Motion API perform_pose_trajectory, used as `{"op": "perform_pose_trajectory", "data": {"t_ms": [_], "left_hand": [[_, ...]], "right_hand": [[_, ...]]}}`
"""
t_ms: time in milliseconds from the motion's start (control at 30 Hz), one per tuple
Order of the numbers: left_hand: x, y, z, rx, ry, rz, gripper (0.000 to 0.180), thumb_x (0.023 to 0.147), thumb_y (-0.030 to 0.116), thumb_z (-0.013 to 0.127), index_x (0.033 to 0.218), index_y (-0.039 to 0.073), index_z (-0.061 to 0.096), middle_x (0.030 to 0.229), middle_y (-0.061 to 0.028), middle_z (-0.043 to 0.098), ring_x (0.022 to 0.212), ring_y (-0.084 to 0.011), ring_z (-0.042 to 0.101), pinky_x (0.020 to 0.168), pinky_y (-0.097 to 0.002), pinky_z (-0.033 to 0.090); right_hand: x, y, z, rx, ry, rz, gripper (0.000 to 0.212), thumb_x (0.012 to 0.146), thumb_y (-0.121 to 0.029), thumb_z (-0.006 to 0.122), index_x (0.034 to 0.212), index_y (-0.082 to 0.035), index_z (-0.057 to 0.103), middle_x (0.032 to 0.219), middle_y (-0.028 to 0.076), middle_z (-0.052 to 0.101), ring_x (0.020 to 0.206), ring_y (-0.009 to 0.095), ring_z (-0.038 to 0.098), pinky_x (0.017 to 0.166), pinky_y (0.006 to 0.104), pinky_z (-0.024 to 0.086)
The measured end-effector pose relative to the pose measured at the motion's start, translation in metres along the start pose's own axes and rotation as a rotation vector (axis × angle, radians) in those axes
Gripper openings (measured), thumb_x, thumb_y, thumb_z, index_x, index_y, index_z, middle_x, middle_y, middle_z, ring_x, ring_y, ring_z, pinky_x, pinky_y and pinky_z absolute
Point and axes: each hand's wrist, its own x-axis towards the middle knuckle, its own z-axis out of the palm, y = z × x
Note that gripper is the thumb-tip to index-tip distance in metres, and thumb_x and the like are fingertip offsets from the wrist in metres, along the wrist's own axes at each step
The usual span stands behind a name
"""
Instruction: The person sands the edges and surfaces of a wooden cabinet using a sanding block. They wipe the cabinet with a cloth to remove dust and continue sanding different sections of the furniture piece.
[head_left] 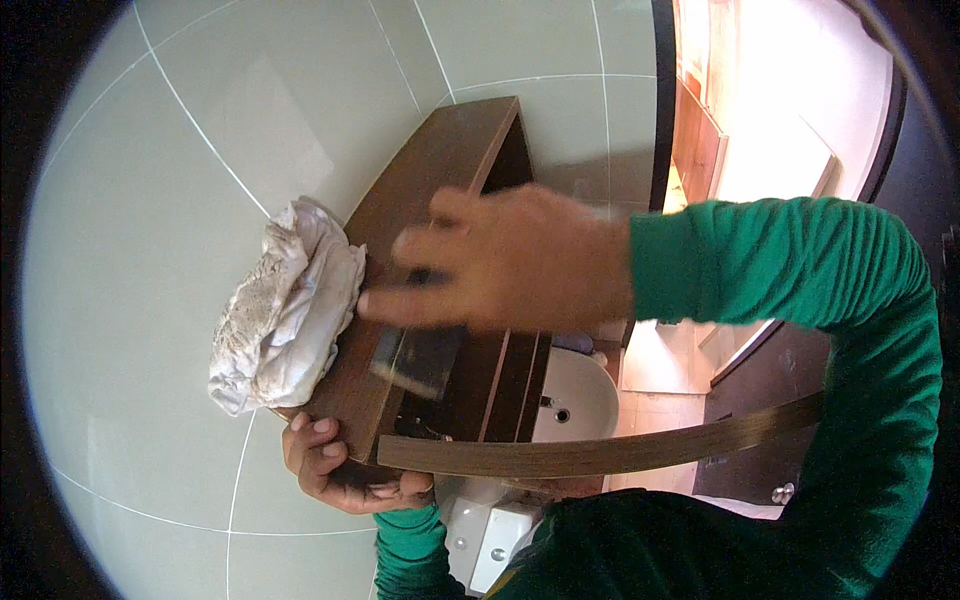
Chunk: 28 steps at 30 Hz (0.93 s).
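Note:
A dark brown wooden cabinet (pixel 425 160) stands against the tiled wall. My left hand (pixel 335 470) is curled around its near left corner, fingertips against the wood. Over the cabinet's top and front edge is my right hand (pixel 500 262), blurred by motion, its fingers stretched out and apart. A dark patch shows between those fingers; I cannot make out what it is. On the cabinet top, left of my right fingertips, lies a crumpled, stained white cloth (pixel 300 310). Below that hand a blurred, pale rectangular patch (pixel 415 365) shows at the cabinet's front.
A long brown wooden panel edge (pixel 600 445) sticks out to the right from the cabinet's near corner. Beneath are a white washbasin (pixel 585 395) and a white toilet tank (pixel 503 548). A bright doorway and a dark door (pixel 765 375) with a round knob are at the right.

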Motion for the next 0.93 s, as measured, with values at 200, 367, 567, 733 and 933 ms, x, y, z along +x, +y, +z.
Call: {"op": "perform_pose_trajectory", "data": {"t_ms": [200,367,567,733,933], "left_hand": [[-0.002,-0.001,-0.002,0.014,-0.031,0.013,0.040,0.086,0.043,0.054,0.105,0.010,0.043,0.111,-0.0114,0.052,0.117,-0.0320,0.050,0.115,-0.0574,0.035],[-0.005,-0.005,-0.012,0.064,-0.069,0.015,0.077,0.071,0.070,0.072,0.114,0.011,0.046,0.118,-0.0119,0.056,0.127,-0.0360,0.050,0.117,-0.0588,0.034],[-0.007,-0.010,-0.020,0.014,-0.107,0.041,0.089,0.068,0.080,0.079,0.117,0.013,0.048,0.121,-0.0098,0.058,0.132,-0.0364,0.049,0.118,-0.0595,0.033],[-0.007,-0.009,-0.017,0.014,-0.121,0.048,0.088,0.069,0.082,0.076,0.117,0.014,0.048,0.120,-0.0086,0.058,0.132,-0.0354,0.048,0.118,-0.0591,0.033],[-0.008,-0.006,-0.023,0.012,-0.137,0.047,0.085,0.071,0.079,0.077,0.118,0.015,0.048,0.122,-0.0088,0.059,0.133,-0.0354,0.047,0.119,-0.0595,0.031]], "right_hand": [[-0.032,0.080,0.024,0.011,-0.125,0.184,0.079,0.077,-0.017,0.081,0.148,-0.032,0.049,0.132,0.008,0.058,0.119,0.033,0.063,0.087,0.0459,0.063],[-0.050,0.139,0.050,-0.059,-0.148,0.298,0.089,0.075,-0.005,0.083,0.151,-0.033,0.047,0.143,0.004,0.056,0.126,0.029,0.061,0.102,0.0396,0.060],[-0.060,0.203,0.070,0.001,-0.207,0.402,0.078,0.079,-0.001,0.075,0.149,-0.026,0.049,0.143,0.004,0.056,0.118,0.034,0.066,0.102,0.0429,0.058],[-0.074,0.248,0.098,-0.051,-0.175,0.415,0.070,0.082,-0.003,0.070,0.146,-0.023,0.049,0.139,0.005,0.058,0.115,0.036,0.067,0.095,0.0480,0.060],[-0.062,0.221,0.083,0.000,-0.236,0.484,0.075,0.081,-0.003,0.070,0.148,-0.025,0.047,0.140,0.006,0.058,0.116,0.036,0.067,0.096,0.0468,0.060]]}}
